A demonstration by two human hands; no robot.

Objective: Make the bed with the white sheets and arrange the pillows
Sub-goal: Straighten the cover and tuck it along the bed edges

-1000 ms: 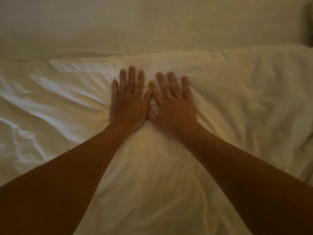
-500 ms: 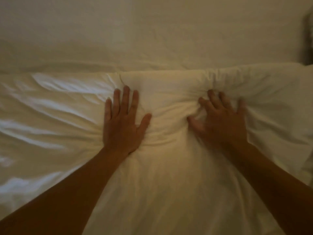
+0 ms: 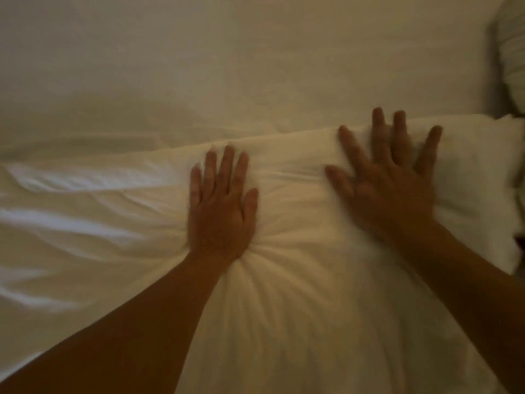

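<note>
A puffy white duvet (image 3: 298,294) fills the lower part of the head view, with folds radiating from under my palms. My left hand (image 3: 220,211) presses flat on it near the middle, fingers straight and together. Further right, my right hand (image 3: 389,183) lies flat with fingers spread, its fingertips at the duvet's far edge. Beyond that edge lies the smooth white sheet (image 3: 255,66) of the bed. A pillow (image 3: 511,58) shows partly at the top right corner.
The duvet's right corner (image 3: 502,194) ends close to the frame's right side, with a dark gap just below it. Wrinkled duvet fabric (image 3: 71,223) stretches to the left edge.
My right hand has slid away from the left toward the right and far edge, its fingers straightening and spreading. My left hand has stayed pressed in place.
</note>
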